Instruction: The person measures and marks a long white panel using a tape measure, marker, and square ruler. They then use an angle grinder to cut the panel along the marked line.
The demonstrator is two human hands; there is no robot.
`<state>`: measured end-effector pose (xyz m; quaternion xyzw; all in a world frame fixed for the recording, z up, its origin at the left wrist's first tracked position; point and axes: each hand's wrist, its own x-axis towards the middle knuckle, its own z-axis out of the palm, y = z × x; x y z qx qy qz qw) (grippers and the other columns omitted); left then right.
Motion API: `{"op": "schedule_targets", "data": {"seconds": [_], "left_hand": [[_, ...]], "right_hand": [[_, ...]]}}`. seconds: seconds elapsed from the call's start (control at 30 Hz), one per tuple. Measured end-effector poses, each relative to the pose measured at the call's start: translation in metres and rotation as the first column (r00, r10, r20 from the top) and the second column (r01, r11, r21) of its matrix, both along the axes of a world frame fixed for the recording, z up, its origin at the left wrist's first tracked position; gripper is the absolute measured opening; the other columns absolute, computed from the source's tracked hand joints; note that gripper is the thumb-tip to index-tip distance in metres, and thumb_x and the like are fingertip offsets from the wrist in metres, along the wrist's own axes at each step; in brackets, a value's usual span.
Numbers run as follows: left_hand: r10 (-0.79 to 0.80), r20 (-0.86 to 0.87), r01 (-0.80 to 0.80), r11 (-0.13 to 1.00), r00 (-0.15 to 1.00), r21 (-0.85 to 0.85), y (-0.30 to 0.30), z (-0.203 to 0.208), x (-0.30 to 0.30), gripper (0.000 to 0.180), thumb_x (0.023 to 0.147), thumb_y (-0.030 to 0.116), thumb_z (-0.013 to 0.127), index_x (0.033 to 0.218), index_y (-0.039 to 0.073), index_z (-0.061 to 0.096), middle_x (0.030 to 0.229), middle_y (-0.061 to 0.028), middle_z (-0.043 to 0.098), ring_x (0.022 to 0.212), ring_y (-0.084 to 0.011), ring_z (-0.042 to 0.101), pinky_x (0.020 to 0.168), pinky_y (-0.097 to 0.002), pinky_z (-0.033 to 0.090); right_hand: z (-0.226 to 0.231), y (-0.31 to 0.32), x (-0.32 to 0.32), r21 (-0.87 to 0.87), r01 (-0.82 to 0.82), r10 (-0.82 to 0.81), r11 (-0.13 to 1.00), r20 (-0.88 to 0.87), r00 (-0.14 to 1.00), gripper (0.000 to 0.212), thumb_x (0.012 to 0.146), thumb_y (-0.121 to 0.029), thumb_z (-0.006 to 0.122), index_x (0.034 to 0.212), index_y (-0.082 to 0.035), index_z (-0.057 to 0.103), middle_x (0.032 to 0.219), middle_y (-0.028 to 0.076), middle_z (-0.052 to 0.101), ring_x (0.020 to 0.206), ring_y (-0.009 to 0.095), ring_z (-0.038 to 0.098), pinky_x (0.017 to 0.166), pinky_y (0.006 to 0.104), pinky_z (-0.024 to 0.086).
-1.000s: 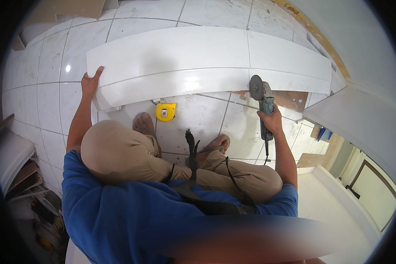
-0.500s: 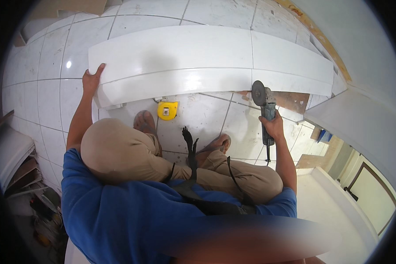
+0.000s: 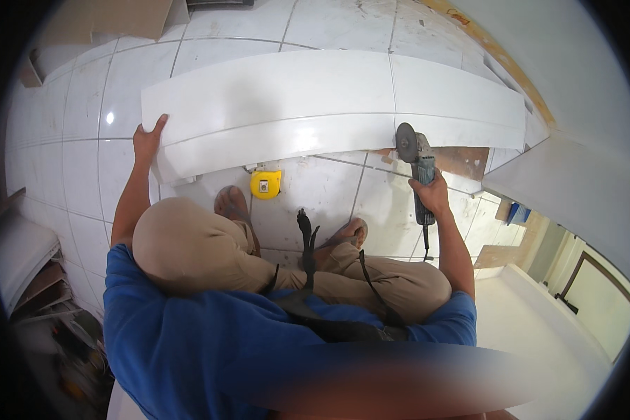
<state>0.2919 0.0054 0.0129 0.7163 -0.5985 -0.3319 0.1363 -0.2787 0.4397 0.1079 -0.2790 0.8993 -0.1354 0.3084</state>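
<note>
A long white panel (image 3: pixel 273 91) with a folded front edge lies across the tiled floor before me. At its left end my left hand (image 3: pixel 148 138) grips the edge, thumb on the top face and fingers hidden beneath. My right hand (image 3: pixel 432 194) is wrapped round the dark body of an angle grinder (image 3: pixel 423 173). The grinder's disc (image 3: pixel 406 142) sits at the panel's front edge, near a thin line that crosses the panel; whether it touches cannot be told. A yellow tape measure (image 3: pixel 265 185) rests on the floor between my left foot and the panel.
Brown board (image 3: pixel 462 161) lies under the panel's right part. A white wall panel (image 3: pixel 567 182) rises at the right. Scrap pieces (image 3: pixel 45 287) are piled at the lower left. The grinder's cord (image 3: pixel 425 245) hangs down near my right knee. Cardboard (image 3: pixel 112 17) lies at the far left.
The whole view has shifted slightly. The grinder's disc looks a little more tilted and stays by the front edge. Both hands keep their holds.
</note>
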Motion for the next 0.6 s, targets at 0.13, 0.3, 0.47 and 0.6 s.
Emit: {"op": "schedule_targets", "data": {"seconds": [0.13, 0.3, 0.47, 0.6], "left_hand": [[0.015, -0.050, -0.015, 1.000, 0.999, -0.001, -0.002, -0.011, 0.011, 0.090, 0.073, 0.061, 0.081, 0.120, -0.013, 0.059, 0.116, -0.0234, 0.068, 0.108, -0.0306, 0.066, 0.097, -0.0383, 0.050], [0.011, -0.009, -0.011, 1.000, 1.000, 0.004, -0.001, -0.013, 0.011, 0.092, 0.074, 0.062, 0.081, 0.121, -0.014, 0.058, 0.117, -0.0243, 0.067, 0.109, -0.0317, 0.065, 0.097, -0.0386, 0.050], [-0.039, 0.003, 0.039, 0.999, 0.999, -0.007, -0.003, -0.010, 0.011, 0.097, 0.075, 0.064, 0.079, 0.123, -0.017, 0.055, 0.118, -0.0267, 0.066, 0.111, -0.0335, 0.064, 0.098, -0.0391, 0.049], [-0.031, 0.052, 0.033, 0.999, 0.998, -0.026, -0.005, -0.016, 0.013, 0.097, 0.074, 0.063, 0.080, 0.125, -0.016, 0.055, 0.121, -0.0261, 0.065, 0.114, -0.0341, 0.063, 0.101, -0.0395, 0.048]], "right_hand": [[0.000, -0.007, 0.000, 0.012, 0.004, -0.003, 1.000, -0.025, 1.000, 0.069, 0.070, -0.030, 0.080, 0.125, 0.005, 0.056, 0.105, 0.024, 0.071, 0.097, 0.034, 0.070, 0.087, 0.0409, 0.054], [0.001, -0.012, 0.000, 0.038, 0.021, -0.021, 0.999, 0.000, 1.000, 0.070, 0.070, -0.030, 0.080, 0.125, 0.007, 0.056, 0.107, 0.024, 0.070, 0.099, 0.034, 0.069, 0.088, 0.0401, 0.054], [0.002, -0.013, 0.002, 0.015, 0.031, -0.031, 0.999, -0.006, 1.000, 0.071, 0.070, -0.031, 0.080, 0.125, 0.006, 0.055, 0.107, 0.024, 0.070, 0.099, 0.034, 0.069, 0.088, 0.0401, 0.054], [-0.008, -0.011, -0.005, -0.002, 0.015, -0.015, 1.000, -0.001, 1.000, 0.072, 0.069, -0.032, 0.081, 0.125, 0.005, 0.055, 0.108, 0.026, 0.070, 0.100, 0.036, 0.069, 0.088, 0.0407, 0.054]]}}
